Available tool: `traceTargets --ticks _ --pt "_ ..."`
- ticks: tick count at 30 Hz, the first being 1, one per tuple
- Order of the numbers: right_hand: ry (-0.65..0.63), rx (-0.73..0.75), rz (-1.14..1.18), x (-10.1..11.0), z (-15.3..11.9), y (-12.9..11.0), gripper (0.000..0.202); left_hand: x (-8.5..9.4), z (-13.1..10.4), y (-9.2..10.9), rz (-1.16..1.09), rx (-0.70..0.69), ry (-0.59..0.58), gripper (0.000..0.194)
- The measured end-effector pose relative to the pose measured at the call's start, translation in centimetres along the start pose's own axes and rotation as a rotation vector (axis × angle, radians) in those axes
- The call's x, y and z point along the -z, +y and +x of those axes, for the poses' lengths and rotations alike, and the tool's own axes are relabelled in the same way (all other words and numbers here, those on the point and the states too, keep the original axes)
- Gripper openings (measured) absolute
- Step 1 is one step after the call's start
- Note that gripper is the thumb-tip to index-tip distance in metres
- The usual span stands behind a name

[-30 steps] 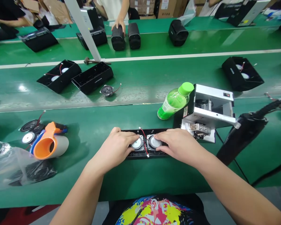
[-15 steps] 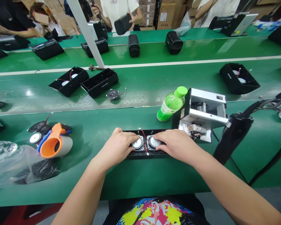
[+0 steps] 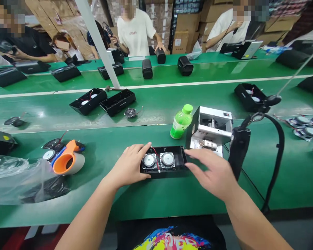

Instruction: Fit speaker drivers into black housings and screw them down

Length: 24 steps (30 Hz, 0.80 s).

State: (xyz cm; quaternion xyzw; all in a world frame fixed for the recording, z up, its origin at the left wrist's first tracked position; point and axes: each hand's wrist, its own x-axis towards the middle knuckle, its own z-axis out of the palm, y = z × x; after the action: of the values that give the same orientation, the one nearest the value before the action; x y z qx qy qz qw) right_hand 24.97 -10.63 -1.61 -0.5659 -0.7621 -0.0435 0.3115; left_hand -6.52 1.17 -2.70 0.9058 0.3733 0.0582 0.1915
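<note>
A black speaker housing (image 3: 169,172) lies open side up on the green table in front of me. Inside it sit two round speakers, the left one (image 3: 149,161) and the right one (image 3: 167,159), with a red wire (image 3: 156,160) between them. My left hand (image 3: 131,163) grips the housing's left end, thumb on the near side and fingers over the far edge. At the right end, my right hand (image 3: 211,168) is open, thumb and fingers apart, its fingertips close to the housing's edge; whether they touch it is unclear.
Behind the housing are a green bottle (image 3: 182,121) and a silver machine (image 3: 214,121). A black electric screwdriver (image 3: 239,149) hangs at the right. Left are a tape dispenser (image 3: 69,161) and plastic bag (image 3: 13,180). People work across the conveyor (image 3: 156,99).
Both hands have left the speakers: my left hand has moved onto the housing's left end, and my right hand has moved right and opened. The view has tilted up, showing more of the people opposite.
</note>
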Motion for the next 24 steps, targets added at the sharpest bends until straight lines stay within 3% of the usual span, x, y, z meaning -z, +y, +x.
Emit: traceTargets --ticks 3,5,9,13,14,17,19,24 --pt "0.345 -0.191 -0.144 1.9 -3.8 1.4 0.033 -1.2 -1.3 1.0 -0.036 -0.011 0.05 0.122" --pt "0.453 -0.339 -0.249 2.3 -5.6 2.9 0.046 -2.1 -2.3 1.8 -0.066 -0.026 0.053 0.122" --pt "0.372 -0.617 -0.162 2.0 -6.9 6.1 0.079 -3.0 -3.8 2.8 -0.091 -0.016 0.002 0.122" --pt "0.222 -0.778 0.163 1.6 -6.7 8.3 0.061 -2.3 -3.9 3.5 -0.067 -0.034 -0.025 0.137" --pt "0.204 -0.791 0.264 1.6 -6.6 8.7 0.059 -2.0 -3.8 3.9 -0.073 -0.052 0.0 0.129" --pt "0.236 -0.778 0.576 2.0 -6.0 9.0 0.065 -1.9 -2.8 5.6 -0.064 -0.097 0.122 0.062" --pt "0.31 -0.758 0.74 2.7 -5.5 8.8 0.066 -2.4 -1.8 7.1 -0.017 -0.124 0.136 0.036" --pt "0.453 -0.782 0.958 5.4 -5.0 8.1 0.066 -3.8 1.1 9.3 0.046 -0.122 -0.014 0.037"
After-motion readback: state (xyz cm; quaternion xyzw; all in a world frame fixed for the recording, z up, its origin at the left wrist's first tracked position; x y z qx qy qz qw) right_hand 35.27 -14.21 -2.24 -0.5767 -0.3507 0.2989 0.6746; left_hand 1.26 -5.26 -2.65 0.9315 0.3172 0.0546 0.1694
